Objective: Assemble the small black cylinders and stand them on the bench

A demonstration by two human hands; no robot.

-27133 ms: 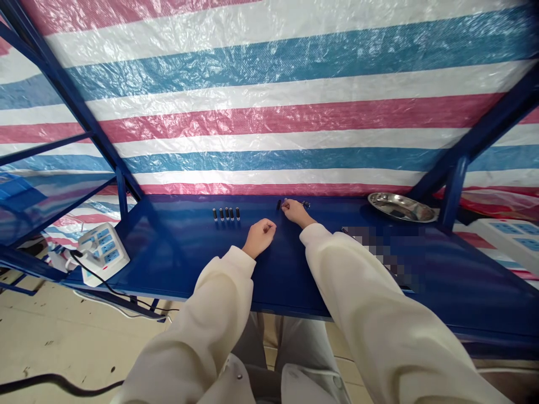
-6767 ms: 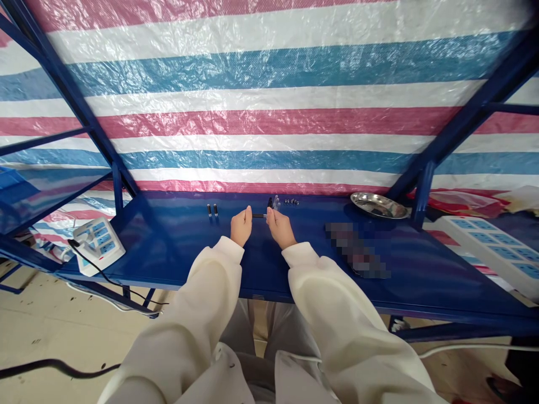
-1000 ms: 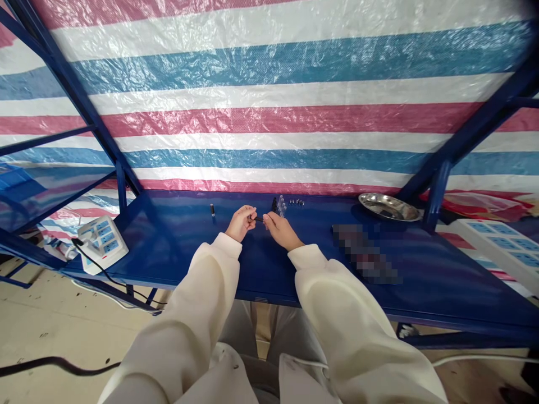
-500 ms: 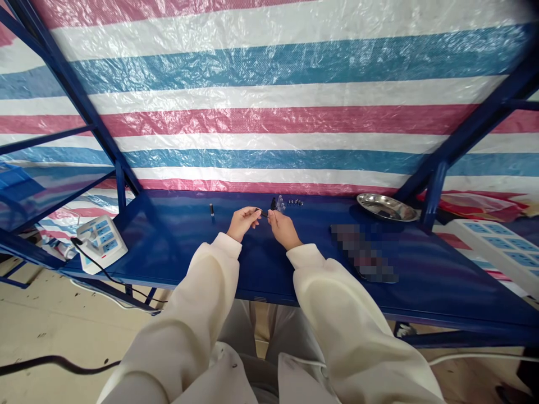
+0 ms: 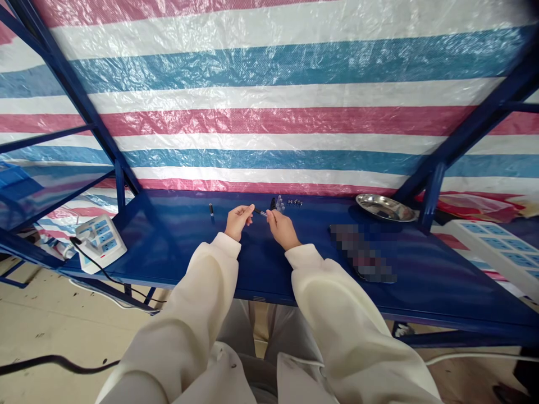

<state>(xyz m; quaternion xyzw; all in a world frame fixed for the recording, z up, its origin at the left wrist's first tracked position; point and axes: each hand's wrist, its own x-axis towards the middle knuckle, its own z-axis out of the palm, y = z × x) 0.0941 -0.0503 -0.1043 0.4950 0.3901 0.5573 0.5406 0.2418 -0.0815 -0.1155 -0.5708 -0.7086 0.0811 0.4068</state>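
Above the blue table, my left hand (image 5: pixel 238 221) pinches the dark end of a slim black-and-clear tube (image 5: pixel 260 212). From the other side, the fingers of my right hand (image 5: pixel 283 227) close on its clear end, so the tube spans the gap between both hands. My fingertips hide its ends. A similar small tube with a black top (image 5: pixel 211 210) stands upright to the left of my left hand. Just beyond my right hand are several small black pieces (image 5: pixel 273 202) and several clear tubes (image 5: pixel 280 202). Several tiny shiny metal pieces (image 5: pixel 295 202) lie to their right.
A round metal dish (image 5: pixel 385 208) sits at the back right of the blue table (image 5: pixel 168 247). Nearer lies a long dark item, blurred out (image 5: pixel 362 253). Power strips (image 5: pixel 101 244) flank the table, left and right (image 5: pixel 497 241). Blue frame posts rise before a striped sheet.
My hands have drawn slightly apart, the left one shifting a little left. More of the tube now shows between them, including its clear part.
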